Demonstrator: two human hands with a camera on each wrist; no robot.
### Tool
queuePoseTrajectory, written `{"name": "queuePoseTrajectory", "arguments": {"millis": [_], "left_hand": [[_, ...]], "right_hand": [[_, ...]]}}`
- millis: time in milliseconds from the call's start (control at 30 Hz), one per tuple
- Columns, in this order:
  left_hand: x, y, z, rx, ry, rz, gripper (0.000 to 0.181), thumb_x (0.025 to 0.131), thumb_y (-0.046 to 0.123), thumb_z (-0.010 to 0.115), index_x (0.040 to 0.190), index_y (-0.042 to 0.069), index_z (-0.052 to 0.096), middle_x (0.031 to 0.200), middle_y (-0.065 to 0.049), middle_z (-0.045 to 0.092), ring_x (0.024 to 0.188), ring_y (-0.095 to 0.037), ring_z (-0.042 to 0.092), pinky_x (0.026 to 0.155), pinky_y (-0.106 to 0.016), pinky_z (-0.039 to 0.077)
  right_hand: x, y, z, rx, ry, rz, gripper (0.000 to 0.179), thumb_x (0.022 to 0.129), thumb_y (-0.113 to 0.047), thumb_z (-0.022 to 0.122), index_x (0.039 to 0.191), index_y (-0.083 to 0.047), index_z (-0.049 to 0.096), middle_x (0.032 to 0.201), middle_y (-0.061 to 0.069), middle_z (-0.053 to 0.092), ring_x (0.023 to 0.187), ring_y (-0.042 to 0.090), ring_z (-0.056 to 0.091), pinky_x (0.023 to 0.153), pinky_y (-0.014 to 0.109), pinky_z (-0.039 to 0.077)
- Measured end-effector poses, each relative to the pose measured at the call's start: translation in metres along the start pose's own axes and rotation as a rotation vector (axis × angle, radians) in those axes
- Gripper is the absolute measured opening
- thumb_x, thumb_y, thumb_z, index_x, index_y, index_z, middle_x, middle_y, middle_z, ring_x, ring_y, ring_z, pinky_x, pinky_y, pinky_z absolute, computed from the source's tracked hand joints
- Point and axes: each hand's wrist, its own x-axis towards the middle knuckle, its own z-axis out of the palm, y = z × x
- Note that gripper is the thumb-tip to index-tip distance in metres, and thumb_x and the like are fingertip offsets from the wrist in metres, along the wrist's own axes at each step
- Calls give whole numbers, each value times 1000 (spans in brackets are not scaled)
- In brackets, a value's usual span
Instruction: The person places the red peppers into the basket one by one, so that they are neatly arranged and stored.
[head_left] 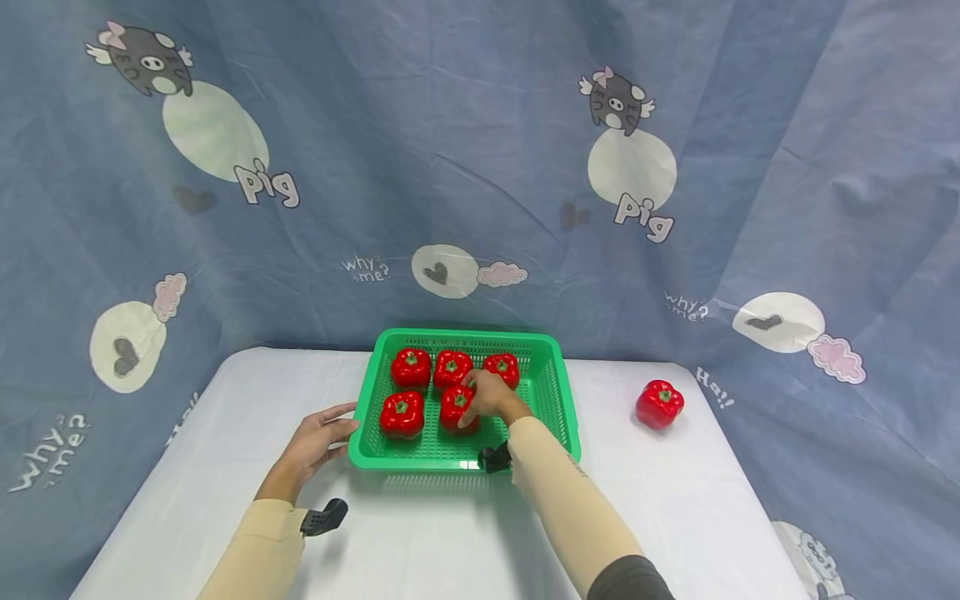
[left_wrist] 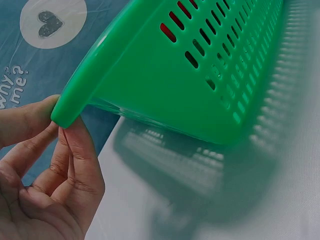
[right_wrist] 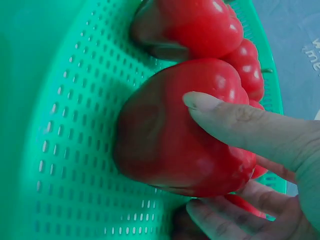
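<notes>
My left hand (head_left: 311, 443) pinches the left rim of a green plastic basket (left_wrist: 150, 95) between thumb and fingers, as the left wrist view shows. Inside the basket, my right hand (head_left: 492, 395) holds a glossy red bell pepper (right_wrist: 175, 135) in the front row, its thumb (right_wrist: 240, 120) across one side and its fingers round the other. Left of it sits another red bell pepper (head_left: 402, 415). Three more form the back row: a left pepper (head_left: 410, 368), a middle pepper (head_left: 451, 367) and a right pepper (head_left: 501, 363), partly behind my right hand.
A single red bell pepper (head_left: 660, 404) lies on the white table (head_left: 622, 483), right of the basket. Behind and beside the table hangs a blue cloth (head_left: 480, 150) printed with pigs and hearts. The basket's back edge lies near the table's far edge.
</notes>
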Motion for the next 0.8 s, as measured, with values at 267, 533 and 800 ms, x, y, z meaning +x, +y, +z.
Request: {"name": "queuePoseTrajectory", "arguments": {"millis": [267,533,800], "left_hand": [[1,-1,-1,6,7,3,54,85,20,60,135,8,42,109,-9,62,86,-12,63,76,-30,52],[0,1,0,6,-1,16,54,85,20,61,135,6,42,105,-8,63,84,-11,63,74,-29,52],[3,-1,1,17,0,1,54,86,20,60,135,8,42,109,-10,62,86,-12,63,75,-30,52]], "right_hand": [[-2,0,0,18,-34,27,68,58,-16,86,116,-13,50,106,5,55,95,20,49,76,35,49],[-3,3,-4,50,-46,14,71,61,-18,84,122,-13,48,119,9,52,106,24,48,80,37,49],[-7,8,-14,82,-9,-52,70,61,-17,84,122,-11,49,119,13,53,103,25,52,77,36,49]]}}
